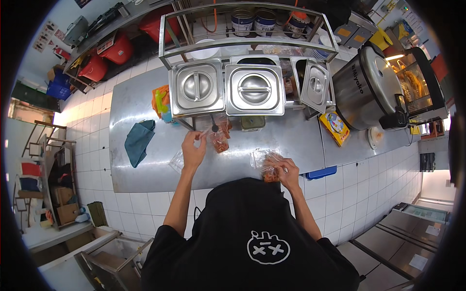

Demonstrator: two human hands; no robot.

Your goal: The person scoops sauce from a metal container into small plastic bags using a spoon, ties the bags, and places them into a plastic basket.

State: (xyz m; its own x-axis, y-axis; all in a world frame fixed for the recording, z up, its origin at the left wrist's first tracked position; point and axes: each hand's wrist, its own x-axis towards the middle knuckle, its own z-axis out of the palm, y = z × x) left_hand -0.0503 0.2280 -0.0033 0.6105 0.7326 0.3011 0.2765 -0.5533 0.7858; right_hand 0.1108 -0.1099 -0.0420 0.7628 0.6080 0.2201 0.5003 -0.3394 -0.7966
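Fingertips of my left hand [194,149] pinch clear plastic at the upper edge of a bag of reddish-orange food [220,144], which lies on the steel table [145,178]. More reddish food in plastic sits just behind it, partly hidden under the raised rack. My right hand [288,174] grips the gathered top of a second clear plastic bag [271,176] with similar food, at the table's front edge. Beside my left wrist lies a flat, clear plastic bag [177,162]. Behind both hands is a lidded square container [253,123] with greenish contents.
Lidded steel food pans [255,89] fill the rack ahead. A teal cloth [139,143] lies left, near an orange packet [160,100]. To the right stand a Miyako rice cooker [367,91], a yellow box [334,128] and a glass food warmer [415,83].
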